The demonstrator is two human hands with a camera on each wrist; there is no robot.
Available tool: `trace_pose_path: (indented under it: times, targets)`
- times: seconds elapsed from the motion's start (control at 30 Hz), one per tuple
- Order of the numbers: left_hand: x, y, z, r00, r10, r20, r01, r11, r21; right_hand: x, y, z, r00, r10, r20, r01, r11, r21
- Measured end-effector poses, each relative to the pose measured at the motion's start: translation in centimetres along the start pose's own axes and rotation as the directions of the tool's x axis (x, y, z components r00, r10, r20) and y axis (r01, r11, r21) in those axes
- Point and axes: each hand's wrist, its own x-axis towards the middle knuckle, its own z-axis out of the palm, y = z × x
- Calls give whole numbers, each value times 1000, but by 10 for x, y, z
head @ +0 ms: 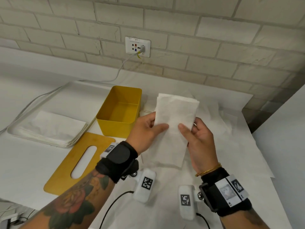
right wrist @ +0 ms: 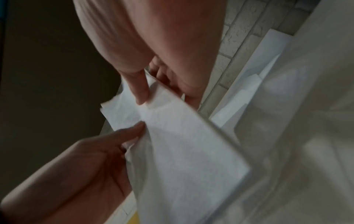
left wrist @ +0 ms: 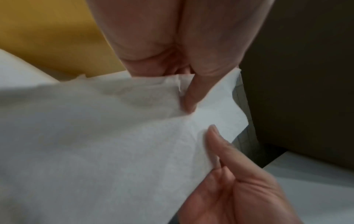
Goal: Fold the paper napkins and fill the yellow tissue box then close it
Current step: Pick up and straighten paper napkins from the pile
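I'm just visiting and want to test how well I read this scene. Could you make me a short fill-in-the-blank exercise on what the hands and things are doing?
1. Both hands, the left hand and the right hand, hold a folded white ____.
2. The yellow tissue box holds ____ inside.
3. The yellow lid lies flat on the table, ____ the box.
4. The stack of unfolded napkins lies on the box's ____ side.

Missing words: napkin; nothing; off; left
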Motion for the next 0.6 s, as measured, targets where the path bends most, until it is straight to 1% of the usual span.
trace_pose_path:
  times: [0.07, 0.13, 0.2, 0.27, 0.33, 0.37, 0.43, 0.47, 0.5, 0.53, 0.6]
  targets:
    - [0, -6, 5, 996, 29, -84, -30, 999, -14, -2, 4, -1, 1000, -2, 21, 4, 994, -109]
    - [-5, -11, 13, 989, 52, -141, -58, 998, -41, -3, 6, -2, 999, -20, 25, 25, 978, -207]
    - [-12, -13, 21, 979, 120, -162, -129, 991, -40, -6, 5, 1, 998, -70, 4, 69, 964, -257]
    - [-19, -16, 27, 973, 175, -149, -183, 982, -44, -10, 3, 4, 989, -143, -20, 131, 948, -291]
    - [-23, -27, 29, 978, 162, -129, -162, 987, 11, -17, 4, 7, 985, -170, -13, 157, 934, -321]
    - [-25, -33, 30, 984, 137, -116, -130, 989, 65, -20, 8, 9, 988, -156, -6, 144, 927, -347]
    - [-29, -46, 30, 994, 61, -94, -43, 982, 183, -22, 21, 10, 997, -73, 16, 73, 915, -397]
    - [-30, -51, 28, 994, 40, -97, -18, 975, 220, -23, 25, 11, 999, -27, 24, 35, 910, -412]
    - [-31, -52, 26, 993, 42, -108, -15, 971, 238, -23, 27, 11, 999, -7, 31, 20, 904, -427]
    - [-30, -50, 25, 991, 64, -121, -34, 971, 237, -22, 24, 11, 999, -14, 35, 28, 900, -436]
    - [-29, -42, 21, 982, 116, -149, -88, 979, 185, -21, 16, 10, 996, -81, 30, 86, 910, -405]
